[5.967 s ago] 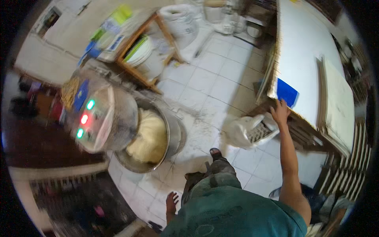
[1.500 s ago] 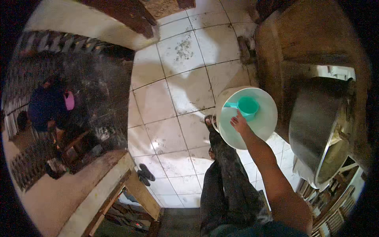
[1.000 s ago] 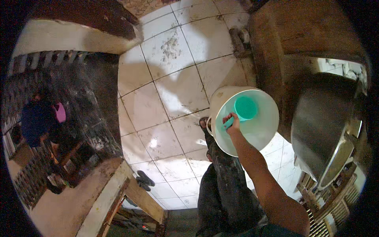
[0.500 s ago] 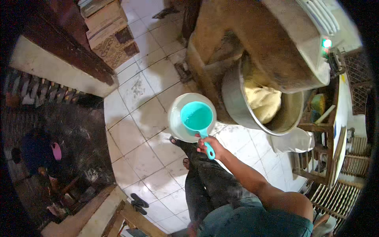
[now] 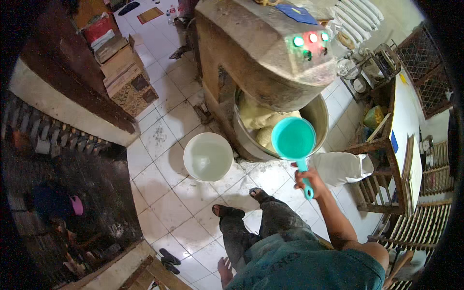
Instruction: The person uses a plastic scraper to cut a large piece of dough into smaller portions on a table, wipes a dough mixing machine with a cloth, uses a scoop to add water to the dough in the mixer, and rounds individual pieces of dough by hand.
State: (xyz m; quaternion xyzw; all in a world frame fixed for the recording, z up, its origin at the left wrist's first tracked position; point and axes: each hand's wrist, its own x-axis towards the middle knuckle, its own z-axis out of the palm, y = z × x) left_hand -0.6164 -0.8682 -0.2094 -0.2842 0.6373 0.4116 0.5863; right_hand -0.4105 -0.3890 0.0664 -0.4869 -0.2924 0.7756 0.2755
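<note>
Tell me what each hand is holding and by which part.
The right hand grips the teal dipper by the lower end of its handle, with the scoop raised over the mixer bowl. The left hand hangs by the leg, holding nothing.

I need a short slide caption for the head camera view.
Right hand holds a teal water dipper over the dough mixer bowl, beside a white bucket on the tiled floor.

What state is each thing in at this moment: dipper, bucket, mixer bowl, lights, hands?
Teal dipper: held by its handle, raised over the bowl's rim.
White bucket: upright on the floor, uncovered.
Mixer bowl: holds pale dough.
Panel lights: lit.
Right hand: gripping the dipper.
Left hand: low, empty.
</note>
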